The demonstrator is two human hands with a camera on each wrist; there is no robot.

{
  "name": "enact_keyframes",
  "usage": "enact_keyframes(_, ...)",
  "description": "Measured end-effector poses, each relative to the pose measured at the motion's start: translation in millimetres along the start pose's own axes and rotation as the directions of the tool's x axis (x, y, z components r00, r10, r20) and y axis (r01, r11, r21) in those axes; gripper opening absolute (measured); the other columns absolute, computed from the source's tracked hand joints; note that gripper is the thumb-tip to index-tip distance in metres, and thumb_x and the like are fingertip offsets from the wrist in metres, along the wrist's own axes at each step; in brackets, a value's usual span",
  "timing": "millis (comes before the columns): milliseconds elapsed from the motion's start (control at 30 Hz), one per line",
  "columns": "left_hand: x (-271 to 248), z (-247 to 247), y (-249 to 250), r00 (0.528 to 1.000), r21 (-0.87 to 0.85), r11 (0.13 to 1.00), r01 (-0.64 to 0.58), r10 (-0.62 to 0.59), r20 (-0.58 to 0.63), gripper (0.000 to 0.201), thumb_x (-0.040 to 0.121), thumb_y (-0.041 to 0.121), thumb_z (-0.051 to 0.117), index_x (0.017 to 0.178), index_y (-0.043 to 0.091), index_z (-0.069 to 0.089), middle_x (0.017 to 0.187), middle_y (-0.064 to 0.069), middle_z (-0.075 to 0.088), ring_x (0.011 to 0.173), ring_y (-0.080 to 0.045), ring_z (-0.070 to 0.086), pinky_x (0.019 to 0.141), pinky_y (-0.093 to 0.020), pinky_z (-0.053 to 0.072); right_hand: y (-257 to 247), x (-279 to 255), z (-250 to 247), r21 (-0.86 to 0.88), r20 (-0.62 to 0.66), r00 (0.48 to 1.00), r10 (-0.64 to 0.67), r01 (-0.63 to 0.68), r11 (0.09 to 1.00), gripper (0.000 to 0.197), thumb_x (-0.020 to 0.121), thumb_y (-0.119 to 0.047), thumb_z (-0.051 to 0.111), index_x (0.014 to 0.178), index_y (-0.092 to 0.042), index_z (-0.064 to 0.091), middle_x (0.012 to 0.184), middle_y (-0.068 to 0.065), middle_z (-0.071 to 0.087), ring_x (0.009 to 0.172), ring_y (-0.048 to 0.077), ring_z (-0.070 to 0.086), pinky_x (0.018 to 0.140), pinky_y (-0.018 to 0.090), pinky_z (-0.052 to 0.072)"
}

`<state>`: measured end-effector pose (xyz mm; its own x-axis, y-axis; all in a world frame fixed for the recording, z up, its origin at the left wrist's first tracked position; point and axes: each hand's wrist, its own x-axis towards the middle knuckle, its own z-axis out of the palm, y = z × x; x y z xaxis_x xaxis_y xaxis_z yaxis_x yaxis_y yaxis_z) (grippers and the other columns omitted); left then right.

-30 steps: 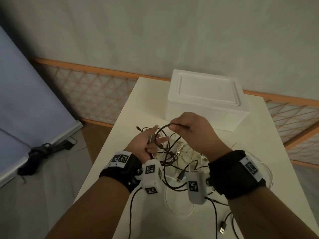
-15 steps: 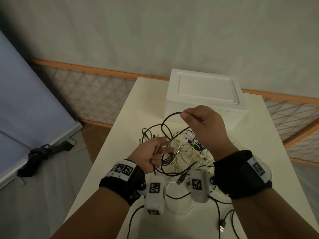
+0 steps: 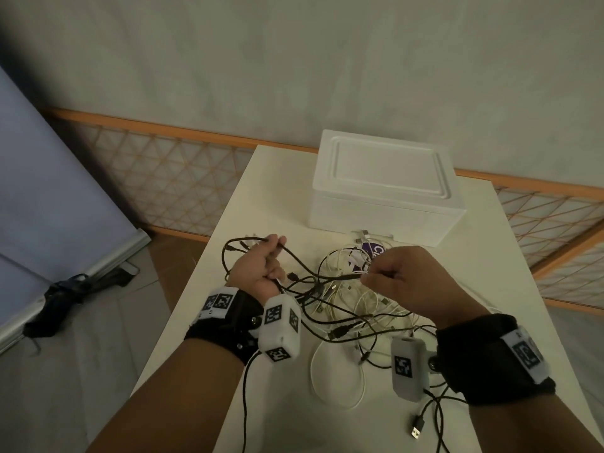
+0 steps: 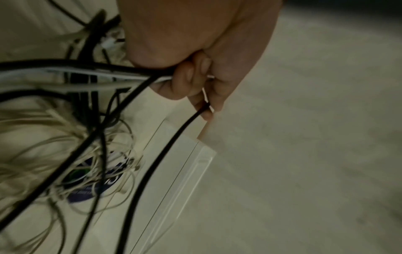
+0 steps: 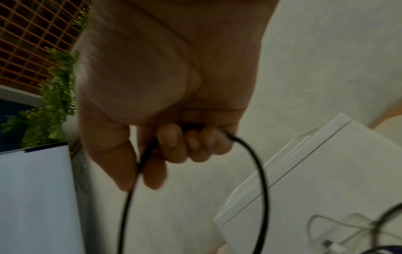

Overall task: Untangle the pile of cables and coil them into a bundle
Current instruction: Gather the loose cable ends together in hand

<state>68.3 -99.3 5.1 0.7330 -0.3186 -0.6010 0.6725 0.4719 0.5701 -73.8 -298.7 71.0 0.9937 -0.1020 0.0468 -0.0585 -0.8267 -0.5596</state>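
A tangled pile of black and white cables (image 3: 353, 308) lies on the white table (image 3: 281, 178). My left hand (image 3: 276, 253) is at the pile's left, fingers curled round a black cable (image 3: 300, 259) and a white one. The left wrist view shows that hand (image 4: 195, 82) holding both strands, with the black cable (image 4: 156, 161) running down over the pile (image 4: 87, 163). My right hand (image 3: 372, 277) pinches the same black cable above the pile's right side. In the right wrist view, the right hand (image 5: 174, 146) has its fingers curled round the black cable (image 5: 259, 168), which hangs in a loop.
A closed white foam box (image 3: 385, 191) stands behind the pile. A purple label (image 3: 372, 253) lies among the white cables. A loose USB plug (image 3: 416, 429) lies near the front right. The table's left edge drops to the floor; a lattice fence (image 3: 170, 181) runs behind.
The hands have moved apart. The right hand came down from its raised loop to the pile's right, the left hand went left and further away, and the black cable now stretches between them.
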Motion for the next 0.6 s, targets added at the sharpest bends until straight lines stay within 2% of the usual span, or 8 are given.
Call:
enact_keyframes(100, 2.9, -2.7, 10.4, 0.993, 0.012, 0.994, -0.111, 0.112, -0.027, 0.018, 0.097, 0.023, 0.053, 0.081, 0.015, 0.056, 0.090, 0.002, 0.068, 0.025, -0.005, 0.024, 0.029, -0.014, 0.026, 12.0, -2.8, -0.2, -0.166, -0.040, 0.969, 0.245, -0.248, 0.954, 0.035, 0.082, -0.035, 0.062, 0.055, -0.014, 0.053, 0.050, 0.000, 0.049, 0.050, 0.010, 0.046, 0.052, 0.030, 0.038)
enact_keyframes(200, 0.6, -4.3, 10.8, 0.989, 0.034, 0.989, -0.143, 0.144, -0.020, 0.022, 0.097, 0.030, 0.052, 0.083, 0.015, 0.059, 0.089, 0.004, 0.071, 0.026, -0.005, 0.023, 0.030, -0.013, 0.026, 13.8, -0.7, -0.3, -0.284, -0.146, 0.892, 0.428, -0.453, 0.845, 0.036, 0.081, -0.037, 0.053, 0.055, -0.013, 0.049, 0.055, 0.001, 0.052, 0.059, 0.018, 0.052, 0.050, 0.026, 0.034)
enact_keyframes(267, -2.9, 0.0, 4.6, 0.989, 0.069, 0.987, -0.143, 0.145, -0.022, 0.020, 0.096, 0.031, 0.054, 0.084, 0.016, 0.061, 0.092, 0.004, 0.072, 0.028, -0.005, 0.023, 0.031, -0.014, 0.026, 4.8, 3.4, 4.9, -0.377, -0.170, 0.897, 0.409, -0.442, 0.814, 0.022, 0.078, -0.035, 0.051, 0.065, -0.019, 0.059, 0.072, -0.001, 0.062, 0.074, 0.024, 0.059, 0.061, 0.028, 0.042)
enact_keyframes(300, -5.4, 4.4, -0.4, 0.991, 0.107, 0.986, -0.131, 0.134, -0.022, 0.018, 0.095, 0.029, 0.057, 0.085, 0.016, 0.063, 0.093, 0.004, 0.073, 0.029, -0.005, 0.023, 0.031, -0.015, 0.026, -3.1, 6.5, 9.1, -0.390, -0.179, 0.917, 0.357, -0.399, 0.830, 0.014, 0.076, -0.030, 0.053, 0.080, -0.021, 0.064, 0.088, -0.001, 0.066, 0.087, 0.025, 0.060, 0.073, 0.032, 0.046)
enact_keyframes(367, -10.2, 14.7, -13.5, 0.996, 0.187, 0.979, -0.087, 0.088, 0.001, 0.014, 0.091, 0.027, 0.062, 0.084, 0.016, 0.066, 0.093, 0.003, 0.074, 0.032, -0.004, 0.024, 0.033, -0.017, 0.026, -20.9, 16.3, 24.6, -0.343, -0.097, 0.968, 0.233, -0.253, 0.905, 0.040, 0.076, -0.019, 0.055, 0.116, -0.017, 0.058, 0.122, 0.002, 0.060, 0.113, 0.025, 0.054, 0.096, 0.036, 0.041)
enact_keyframes(433, -13.7, 24.6, -25.8, 0.999, 0.233, 0.972, -0.045, 0.037, 0.037, 0.015, 0.087, 0.026, 0.068, 0.078, 0.016, 0.071, 0.091, 0.002, 0.071, 0.034, -0.006, 0.027, 0.036, -0.019, 0.027, -42.3, 26.8, 45.0, -0.201, 0.045, 0.990, 0.132, -0.121, 0.972, 0.059, 0.084, -0.013, 0.053, 0.141, -0.011, 0.037, 0.141, 0.006, 0.045, 0.129, 0.024, 0.042, 0.108, 0.035, 0.032)
enact_keyframes(500, -16.3, 28.6, -30.0, 0.998, 0.241, 0.970, -0.018, 0.004, 0.057, 0.016, 0.085, 0.027, 0.070, 0.075, 0.014, 0.075, 0.086, -0.003, 0.064, 0.034, -0.007, 0.029, 0.038, -0.020, 0.028, -52.6, 33.3, 62.4, -0.058, 0.102, 0.990, 0.093, -0.088, 0.994, 0.055, 0.092, -0.016, 0.050, 0.143, -0.013, 0.032, 0.132, 0.009, 0.052, 0.120, 0.025, 0.051, 0.097, 0.032, 0.039)
enact_keyframes(600, -20.1, 20.4, -17.7, 0.991, 0.228, 0.973, 0.027, -0.057, 0.124, 0.019, 0.091, 0.029, 0.061, 0.085, 0.012, 0.068, 0.087, -0.002, 0.073, 0.032, -0.004, 0.024, 0.032, -0.015, 0.024, -45.3, 36.8, 60.9, 0.178, -0.016, 0.981, 0.192, -0.186, 0.966, 0.027, 0.097, -0.025, 0.048, 0.122, -0.017, 0.053, 0.087, -0.001, 0.060, 0.079, 0.015, 0.057, 0.072, 0.027, 0.040)
